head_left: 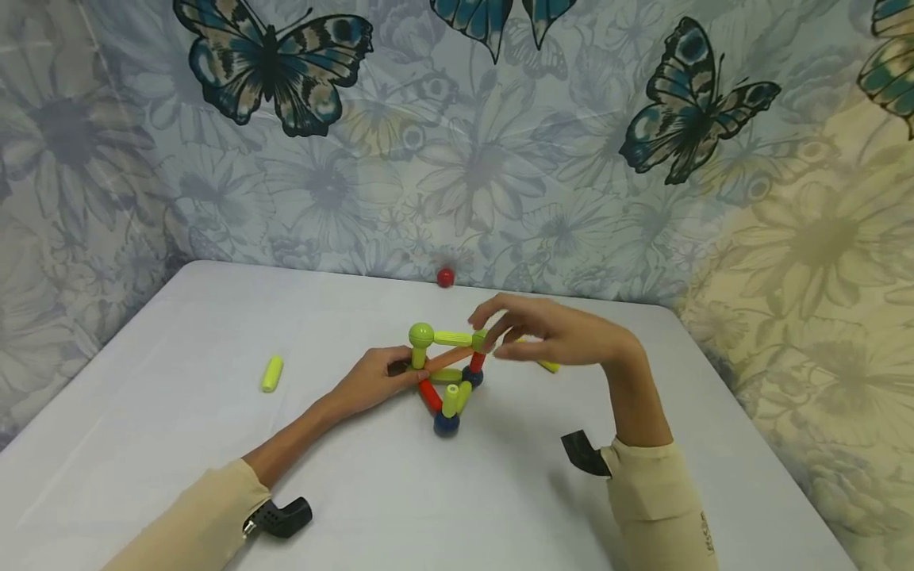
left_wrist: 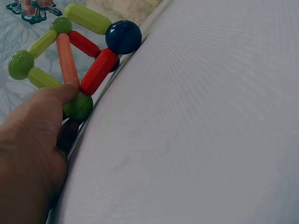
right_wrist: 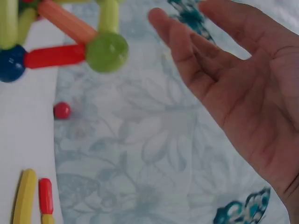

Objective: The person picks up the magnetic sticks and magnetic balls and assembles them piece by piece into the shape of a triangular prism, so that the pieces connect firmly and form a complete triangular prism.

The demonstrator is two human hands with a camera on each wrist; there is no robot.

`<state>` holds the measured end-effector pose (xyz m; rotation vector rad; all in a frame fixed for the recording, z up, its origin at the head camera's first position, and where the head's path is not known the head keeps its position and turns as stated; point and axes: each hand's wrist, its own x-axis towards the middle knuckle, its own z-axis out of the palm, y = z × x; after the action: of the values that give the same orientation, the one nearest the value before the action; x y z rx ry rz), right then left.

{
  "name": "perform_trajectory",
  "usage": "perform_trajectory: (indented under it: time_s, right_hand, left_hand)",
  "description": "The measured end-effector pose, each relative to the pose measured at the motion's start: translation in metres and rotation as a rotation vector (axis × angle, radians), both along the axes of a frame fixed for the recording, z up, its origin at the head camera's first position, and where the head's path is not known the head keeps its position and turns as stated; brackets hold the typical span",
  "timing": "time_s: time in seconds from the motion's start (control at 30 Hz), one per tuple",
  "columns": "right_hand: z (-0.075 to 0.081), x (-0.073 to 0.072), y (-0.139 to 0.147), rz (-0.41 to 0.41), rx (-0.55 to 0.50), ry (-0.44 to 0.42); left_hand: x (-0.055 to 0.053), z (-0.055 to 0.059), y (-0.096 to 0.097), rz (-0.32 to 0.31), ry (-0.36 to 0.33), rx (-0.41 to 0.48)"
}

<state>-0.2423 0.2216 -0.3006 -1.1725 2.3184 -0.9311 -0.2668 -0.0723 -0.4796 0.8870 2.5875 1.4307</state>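
A frame of magnetic rods and balls stands at mid-table, with a dark blue ball (head_left: 447, 423) at its near corner and a lime ball (head_left: 421, 335) on top. My left hand (head_left: 374, 375) grips its left side. In the left wrist view, the thumb presses where the orange rod (left_wrist: 67, 58) meets a green ball (left_wrist: 79, 107); the other fingers are mostly hidden. My right hand (head_left: 553, 329) hovers by the upper right corner, fingers loosely bent. The right wrist view shows that hand holding nothing, apart from the nearest green ball (right_wrist: 107, 52).
A loose lime rod (head_left: 272, 373) lies on the white table (head_left: 343, 492) to the left. Near the back edge sits a red ball (head_left: 446, 277). A yellow rod (right_wrist: 24, 198) and a red rod (right_wrist: 46, 196) lie beyond the right hand. Patterned cloth hangs behind.
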Motion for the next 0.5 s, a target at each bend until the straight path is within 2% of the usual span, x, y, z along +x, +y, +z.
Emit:
perform_trajectory:
  time_s: [0.1,0.2,0.27,0.33,0.4,0.5]
  right_hand:
    - [0.003,-0.033,0.003,-0.118,-0.095,0.035]
    - [-0.013,-0.082,-0.007,-0.247,-0.121,0.075]
    - [-0.03,-0.112,-0.018,-0.299,-0.067,0.091]
    - [-0.049,-0.134,-0.027,-0.323,0.044,0.104]
    - [-0.066,-0.149,-0.035,-0.302,0.164,0.135]
    - [-0.085,-0.161,-0.043,-0.252,0.287,0.231]
  left_hand:
    - [0.0,0.001,-0.002,0.013,0.003,0.006]
    - [0.001,0.002,-0.004,0.026,0.011,0.015]
    - [0.001,0.002,-0.005,0.022,0.01,0.02]
    - [0.001,0.001,-0.004,0.006,0.007,0.021]
    - [0.0,-0.001,-0.002,-0.007,0.004,0.022]
    - [0.0,-0.002,0.0,-0.002,0.011,0.027]
